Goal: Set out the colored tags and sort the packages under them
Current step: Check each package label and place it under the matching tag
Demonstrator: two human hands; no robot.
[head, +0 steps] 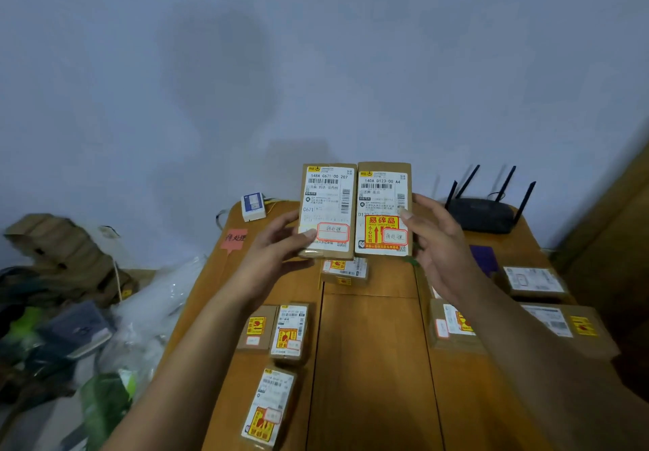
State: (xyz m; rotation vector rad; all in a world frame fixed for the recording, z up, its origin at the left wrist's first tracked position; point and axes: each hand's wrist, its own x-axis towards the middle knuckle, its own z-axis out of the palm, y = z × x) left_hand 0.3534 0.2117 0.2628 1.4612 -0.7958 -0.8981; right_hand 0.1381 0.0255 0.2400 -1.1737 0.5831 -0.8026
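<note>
A: What's in hand rn?

B: Two flat brown cardboard pkgs, held up side by side, edges touching, labels facing me. My left hand (277,250) grips the left package (328,210), thumb on its lower front; my right hand (439,250) holds the right package (383,209) by its right edge. That one has a yellow fragile sticker.

A: Which step?

B: Reading labels, I'd say. Both carry a red-bordered handwritten sticker low down, and its characters look like those on the pink paper tag (233,239) lying at the far left of the wooden table (372,363).

A: Next?

B: Prob set both under that pink tag, near side of it. There's a purple tag (486,257) far right, more pkgs lying loose across the table, unsorted afaict.
</note>
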